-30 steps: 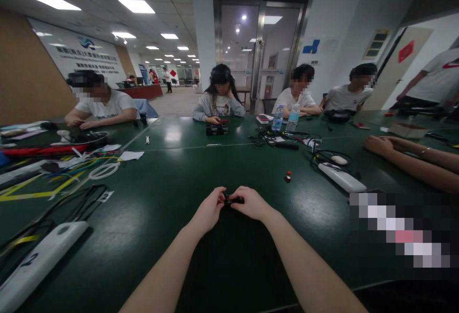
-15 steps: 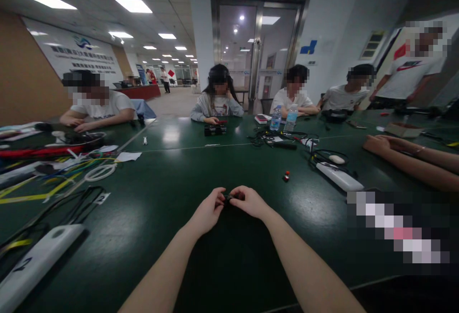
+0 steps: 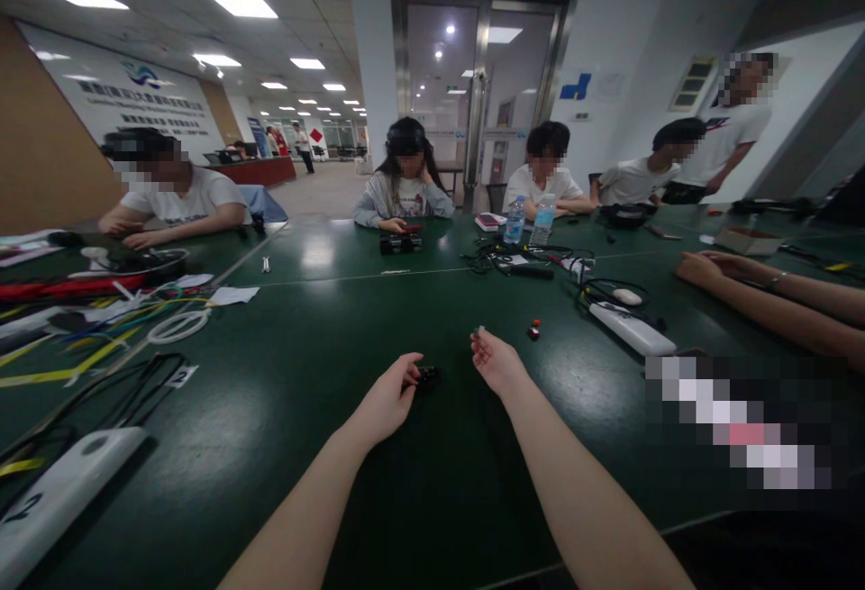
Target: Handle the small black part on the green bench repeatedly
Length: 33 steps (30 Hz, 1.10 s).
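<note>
My left hand (image 3: 394,396) is closed on a small black object (image 3: 427,376) at the table's near middle; its kind is too small to make out. To the right and a little farther off, my right hand (image 3: 496,363) is closed in a pinch. A tiny pale grey piece (image 3: 479,331) pokes out above its fingertips. The two hands are apart. Just beyond the right hand, a small red and dark item (image 3: 534,329) lies on the green table (image 3: 338,320).
Power strips lie at left (image 3: 74,491) and right (image 3: 632,329), with tangled cables (image 3: 122,338) on the left. Two bottles (image 3: 542,219) stand far back. Another person's forearms (image 3: 750,293) rest at right; several people sit across the table.
My right hand has moved right and away from my left hand, carrying the tiny pale piece. The left hand stays at the black object. The view has shifted slightly.
</note>
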### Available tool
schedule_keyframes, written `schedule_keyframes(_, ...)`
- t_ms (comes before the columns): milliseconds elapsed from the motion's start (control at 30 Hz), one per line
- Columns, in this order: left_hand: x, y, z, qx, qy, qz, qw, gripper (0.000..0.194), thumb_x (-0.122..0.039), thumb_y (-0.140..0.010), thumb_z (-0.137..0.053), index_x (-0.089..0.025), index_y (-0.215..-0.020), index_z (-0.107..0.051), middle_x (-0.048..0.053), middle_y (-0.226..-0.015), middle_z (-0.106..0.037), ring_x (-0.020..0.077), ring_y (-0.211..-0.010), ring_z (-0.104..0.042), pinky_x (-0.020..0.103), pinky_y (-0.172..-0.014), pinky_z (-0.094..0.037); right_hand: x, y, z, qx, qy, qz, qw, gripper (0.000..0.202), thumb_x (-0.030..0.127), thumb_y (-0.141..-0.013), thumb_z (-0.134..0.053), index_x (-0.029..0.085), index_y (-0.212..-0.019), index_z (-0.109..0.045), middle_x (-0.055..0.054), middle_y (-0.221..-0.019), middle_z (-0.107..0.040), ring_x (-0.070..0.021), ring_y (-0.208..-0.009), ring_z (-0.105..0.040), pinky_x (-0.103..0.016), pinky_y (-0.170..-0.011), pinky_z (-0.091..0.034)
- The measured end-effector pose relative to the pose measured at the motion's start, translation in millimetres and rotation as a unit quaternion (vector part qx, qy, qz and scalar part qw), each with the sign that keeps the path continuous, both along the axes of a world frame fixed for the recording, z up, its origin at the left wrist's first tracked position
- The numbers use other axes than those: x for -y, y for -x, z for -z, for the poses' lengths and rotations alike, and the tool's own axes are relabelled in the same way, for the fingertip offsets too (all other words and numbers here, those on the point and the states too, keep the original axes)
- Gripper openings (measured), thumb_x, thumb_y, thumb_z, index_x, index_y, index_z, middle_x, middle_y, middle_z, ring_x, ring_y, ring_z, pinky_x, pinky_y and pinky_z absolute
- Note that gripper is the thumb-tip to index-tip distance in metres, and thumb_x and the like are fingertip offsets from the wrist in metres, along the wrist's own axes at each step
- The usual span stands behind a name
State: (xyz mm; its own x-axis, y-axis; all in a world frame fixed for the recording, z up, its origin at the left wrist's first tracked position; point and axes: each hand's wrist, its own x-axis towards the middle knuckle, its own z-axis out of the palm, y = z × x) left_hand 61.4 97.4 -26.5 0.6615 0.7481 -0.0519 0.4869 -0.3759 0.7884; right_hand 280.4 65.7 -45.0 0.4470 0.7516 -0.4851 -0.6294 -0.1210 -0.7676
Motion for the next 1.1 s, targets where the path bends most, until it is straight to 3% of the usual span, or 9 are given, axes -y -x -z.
schedule_keyframes(333, 5.5, -0.3, -15.8, -0.023, 0.004, 0.009, 1.000, 0.048, -0.016, -0.078, -0.047, -0.030, -0.122, -0.037, 0.001, -0.103, -0.053, 0.0163, -0.097, -0.051, 0.031, -0.087, -0.043, -1.3, -1.9, 1.5, -0.062, 0.004, 0.018, 0.998, 0.003, 0.021, -0.076, -0.060, 0.018, -0.075, -0.060, -0.001, -0.078, -0.062, -0.0078, -0.061, -0.056, -0.016, -0.047, -0.045)
schedule_keyframes(567, 5.0, -2.2, -13.1, -0.021, -0.001, 0.005, 1.000, 0.045, -0.017, -0.078, -0.047, -0.029, -0.121, -0.038, 0.001, -0.100, -0.054, 0.0162, -0.096, -0.052, 0.033, -0.090, -0.041, 0.8, 2.3, -8.2, -0.065, 0.005, 0.026, 0.998, 0.003, 0.019, -0.076, -0.059, 0.017, -0.074, -0.060, -0.001, -0.073, -0.061, -0.0067, -0.057, -0.055, -0.015, -0.045, -0.043)
schedule_keyframes(867, 4.3, -3.6, -14.1, -0.022, 0.004, 0.008, 1.000, 0.039, -0.013, -0.079, -0.043, -0.027, -0.115, -0.041, 0.000, -0.098, -0.054, 0.0140, -0.095, -0.052, 0.031, -0.091, -0.041, -0.8, -1.1, -1.3, -0.068, 0.003, 0.023, 0.997, 0.003, 0.019, -0.076, -0.059, 0.017, -0.076, -0.060, -0.001, -0.075, -0.062, -0.0069, -0.058, -0.056, -0.015, -0.046, -0.044)
schedule_keyframes(1100, 4.8, -3.7, -12.0, 0.008, 0.004, 0.021, 1.000, 0.048, -0.009, -0.076, -0.044, -0.024, -0.120, -0.036, 0.004, -0.102, -0.051, 0.0150, -0.093, -0.052, 0.031, -0.086, -0.044, -0.9, -1.7, -0.5, -0.064, 0.001, 0.017, 0.998, 0.001, 0.019, -0.075, -0.060, 0.019, -0.076, -0.059, -0.001, -0.077, -0.062, -0.0080, -0.059, -0.056, -0.016, -0.045, -0.044)
